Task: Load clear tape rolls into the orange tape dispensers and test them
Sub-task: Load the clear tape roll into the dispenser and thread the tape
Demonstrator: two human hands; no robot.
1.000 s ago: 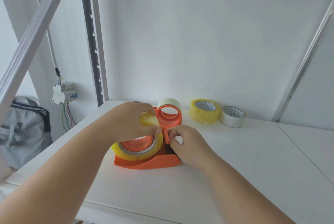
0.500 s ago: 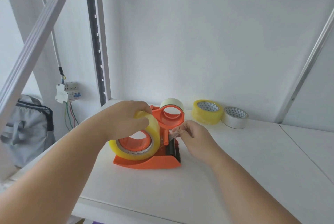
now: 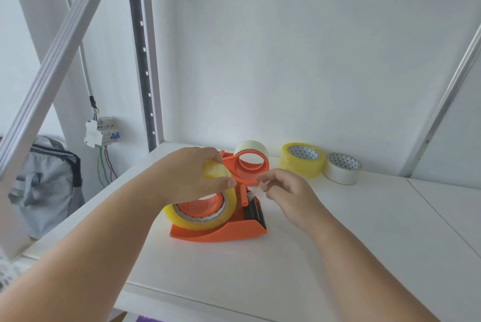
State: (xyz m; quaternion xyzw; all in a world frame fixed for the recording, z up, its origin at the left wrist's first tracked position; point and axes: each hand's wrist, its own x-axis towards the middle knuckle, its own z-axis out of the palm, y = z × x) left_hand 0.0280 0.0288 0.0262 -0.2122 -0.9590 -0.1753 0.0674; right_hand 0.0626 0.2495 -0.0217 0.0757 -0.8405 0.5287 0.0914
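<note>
An orange tape dispenser (image 3: 229, 232) stands on the white shelf (image 3: 338, 256) with a yellowish clear tape roll (image 3: 200, 220) on its hub. My left hand (image 3: 192, 176) grips the top of that roll. My right hand (image 3: 283, 189) pinches the loose clear tape end just above the dispenser's black cutter (image 3: 253, 211). A second orange dispenser (image 3: 250, 168) with a pale roll (image 3: 251, 147) stands right behind the first.
A yellow tape roll (image 3: 302, 160) and a whitish roll (image 3: 342, 172) lie flat at the back right by the wall. A slotted upright (image 3: 141, 56) and a diagonal brace (image 3: 52, 59) rise at the left. A grey bag (image 3: 44, 183) sits beyond the shelf's left edge.
My right hand lifted from the dispenser's front and drew the tape end up and to the right. My left hand kept its hold on the roll.
</note>
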